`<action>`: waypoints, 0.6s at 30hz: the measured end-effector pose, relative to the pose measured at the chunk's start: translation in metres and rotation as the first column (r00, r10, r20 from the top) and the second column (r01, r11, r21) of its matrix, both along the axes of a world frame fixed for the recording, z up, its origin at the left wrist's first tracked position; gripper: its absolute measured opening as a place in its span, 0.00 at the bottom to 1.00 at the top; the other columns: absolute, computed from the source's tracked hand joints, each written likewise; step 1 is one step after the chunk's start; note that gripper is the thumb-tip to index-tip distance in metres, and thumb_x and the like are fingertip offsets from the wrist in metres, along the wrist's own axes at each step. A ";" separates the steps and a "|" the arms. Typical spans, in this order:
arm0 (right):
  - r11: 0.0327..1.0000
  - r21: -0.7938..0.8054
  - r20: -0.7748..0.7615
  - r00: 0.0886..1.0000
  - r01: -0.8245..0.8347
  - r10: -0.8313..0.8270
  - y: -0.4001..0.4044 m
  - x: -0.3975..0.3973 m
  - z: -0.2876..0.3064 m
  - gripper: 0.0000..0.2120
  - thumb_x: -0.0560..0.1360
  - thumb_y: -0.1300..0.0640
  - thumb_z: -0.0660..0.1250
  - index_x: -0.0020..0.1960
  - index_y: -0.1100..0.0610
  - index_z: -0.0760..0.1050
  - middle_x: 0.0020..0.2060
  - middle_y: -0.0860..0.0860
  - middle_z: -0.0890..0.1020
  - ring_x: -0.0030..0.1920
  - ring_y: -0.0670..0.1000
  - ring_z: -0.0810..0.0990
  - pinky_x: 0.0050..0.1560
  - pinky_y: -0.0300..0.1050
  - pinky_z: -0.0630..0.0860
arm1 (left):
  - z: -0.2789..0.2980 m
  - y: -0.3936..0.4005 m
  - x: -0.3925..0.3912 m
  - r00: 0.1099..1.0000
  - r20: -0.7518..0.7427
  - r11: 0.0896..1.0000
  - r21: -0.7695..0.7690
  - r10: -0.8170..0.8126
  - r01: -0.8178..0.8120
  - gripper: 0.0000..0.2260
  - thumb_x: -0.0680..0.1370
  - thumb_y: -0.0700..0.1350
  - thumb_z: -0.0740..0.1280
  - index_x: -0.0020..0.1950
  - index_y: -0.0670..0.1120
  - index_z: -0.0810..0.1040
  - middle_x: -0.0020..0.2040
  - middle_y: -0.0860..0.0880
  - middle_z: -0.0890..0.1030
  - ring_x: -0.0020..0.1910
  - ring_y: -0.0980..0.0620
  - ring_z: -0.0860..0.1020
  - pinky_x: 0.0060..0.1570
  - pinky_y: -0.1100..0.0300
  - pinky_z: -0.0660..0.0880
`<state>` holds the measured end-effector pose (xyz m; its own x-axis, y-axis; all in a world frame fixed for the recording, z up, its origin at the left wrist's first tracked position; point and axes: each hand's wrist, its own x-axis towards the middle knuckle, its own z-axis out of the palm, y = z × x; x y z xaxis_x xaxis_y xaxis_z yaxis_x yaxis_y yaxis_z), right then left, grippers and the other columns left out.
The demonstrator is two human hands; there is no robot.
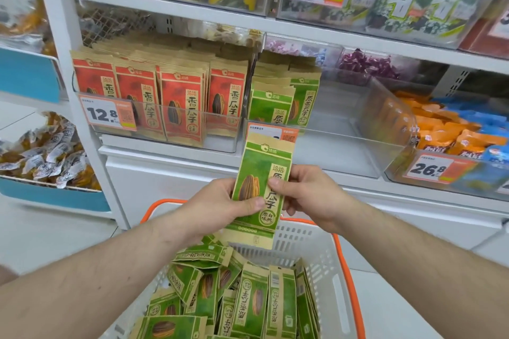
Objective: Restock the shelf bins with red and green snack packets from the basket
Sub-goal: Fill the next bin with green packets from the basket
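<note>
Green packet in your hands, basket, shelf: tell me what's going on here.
A person is restocking seed snacks. Both hands, left hand and right hand, pinch one upright green packet above the white basket, which still holds a loose pile of green packets. On the shelf ahead, the red packets' bin looks nearly full with standing rows of red packets, while the green packets' bin beside it holds only a short stack at its left end. The held packet has not reached it yet.

You have two hands [220, 206] on one green packet [259, 190], four front rows of red packets [179, 107], two stacks of green (depth hidden) [283, 102], one basket [311, 242], three price tags [106, 114].
</note>
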<state>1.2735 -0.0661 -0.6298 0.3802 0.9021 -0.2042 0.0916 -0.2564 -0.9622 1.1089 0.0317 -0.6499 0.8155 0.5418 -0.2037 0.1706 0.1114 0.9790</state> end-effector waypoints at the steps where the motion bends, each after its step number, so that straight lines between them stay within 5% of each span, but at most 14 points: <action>1: 0.999 0.028 0.015 1.000 0.017 -0.017 -0.002 0.005 0.009 0.03 0.78 0.63 0.68 0.47 0.62 0.79 0.34 0.55 0.80 0.27 0.48 0.73 0.27 0.39 0.69 | 0.008 0.002 0.004 1.000 0.022 0.998 0.056 0.011 -0.012 0.17 0.68 0.50 0.74 0.55 0.45 0.81 0.49 0.47 0.86 0.49 0.50 0.84 0.47 0.60 0.79; 4: 0.987 0.132 0.077 0.992 0.091 -0.102 -0.009 0.026 0.040 0.04 0.78 0.63 0.68 0.44 0.59 0.79 0.32 0.53 0.81 0.26 0.47 0.72 0.26 0.38 0.69 | 0.027 0.015 0.022 0.979 0.092 0.942 0.268 0.184 -0.203 0.11 0.74 0.54 0.70 0.51 0.49 0.80 0.47 0.49 0.83 0.44 0.54 0.80 0.40 0.66 0.74; 9: 0.891 0.395 0.189 0.930 0.221 -0.315 -0.019 0.062 0.084 0.02 0.77 0.64 0.69 0.46 0.59 0.79 0.35 0.57 0.81 0.25 0.46 0.72 0.27 0.40 0.68 | 0.047 0.042 0.053 0.861 0.272 0.633 0.589 0.430 -0.503 0.09 0.77 0.53 0.69 0.51 0.49 0.77 0.45 0.54 0.79 0.46 0.56 0.77 0.48 0.57 0.74; 13: 0.814 0.511 0.261 0.852 0.277 -0.454 -0.013 0.087 0.092 0.05 0.77 0.63 0.70 0.47 0.53 0.81 0.38 0.55 0.82 0.26 0.42 0.71 0.29 0.36 0.69 | 0.049 0.056 0.077 0.839 0.118 0.276 0.912 0.531 -0.303 0.22 0.74 0.60 0.69 0.62 0.49 0.74 0.55 0.52 0.76 0.58 0.48 0.73 0.59 0.49 0.67; 18: 0.812 0.514 0.361 0.788 0.278 -0.499 0.015 0.113 0.086 0.06 0.77 0.62 0.71 0.47 0.51 0.81 0.34 0.47 0.82 0.26 0.41 0.72 0.30 0.35 0.72 | 0.032 0.067 0.092 0.791 0.002 0.198 0.968 0.612 -0.156 0.33 0.71 0.63 0.71 0.69 0.50 0.65 0.60 0.51 0.77 0.62 0.47 0.73 0.61 0.48 0.62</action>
<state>1.3861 -0.0514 -0.5435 0.6626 0.6046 0.4421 0.5297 0.0390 -0.8473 1.2006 0.0990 -0.6180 0.4396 0.7625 0.4746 0.6969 -0.6229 0.3554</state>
